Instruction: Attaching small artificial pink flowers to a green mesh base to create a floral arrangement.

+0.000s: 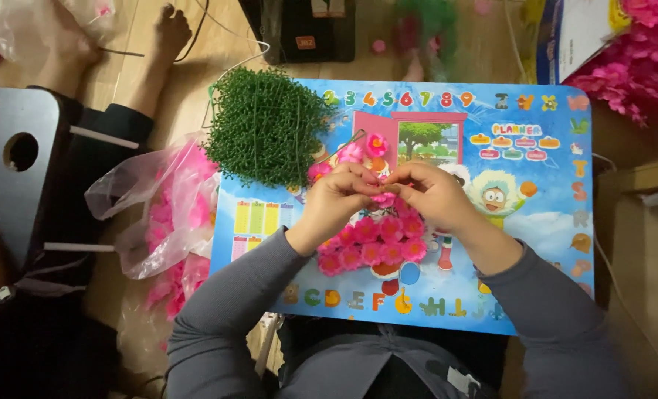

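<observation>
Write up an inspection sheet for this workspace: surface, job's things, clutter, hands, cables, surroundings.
Surface: small blue children's table, printed with letters and cartoons.
Job's things: pink flower piece pinched between both hands; cluster of pink flowers below them; pile of green stems.
Clutter: clear bag of pink petals off the table's left edge.
Hands: left hand and right hand meet at the flower piece.
Cables: thin white cable on the floor.
Surroundings: wooden floor; another person's bare foot; dark stool.
</observation>
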